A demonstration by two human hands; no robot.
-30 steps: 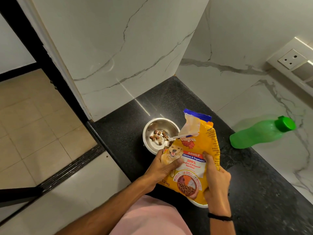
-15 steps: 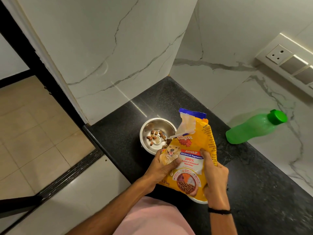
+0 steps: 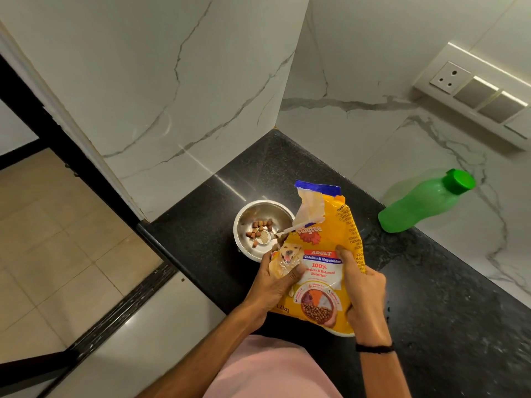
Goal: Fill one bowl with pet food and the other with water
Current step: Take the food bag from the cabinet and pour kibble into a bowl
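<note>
A steel bowl [image 3: 253, 214] stands on the black granite counter [image 3: 448, 300] near its left edge, with several brown kibble pieces inside. A yellow pet food bag [image 3: 324, 271] is tilted toward the bowl, its torn corner over the rim with kibble at the opening. My left hand [image 3: 275, 282] grips the bag's left side near the opening. My right hand [image 3: 363, 291] grips the bag's right side lower down. A green water bottle [image 3: 422, 202] with its cap on stands by the wall at the right. The bag hides a white rim under its bottom edge.
White marble walls close the counter at the back and right. A switch panel [image 3: 471, 93] is mounted on the right wall. The counter's left edge drops to a tiled floor [image 3: 57, 254] with a black door frame.
A few more kibble pieces have reached the bowl and the bag's opening. Both hands keep their grip on the bag; the view has shifted slightly.
</note>
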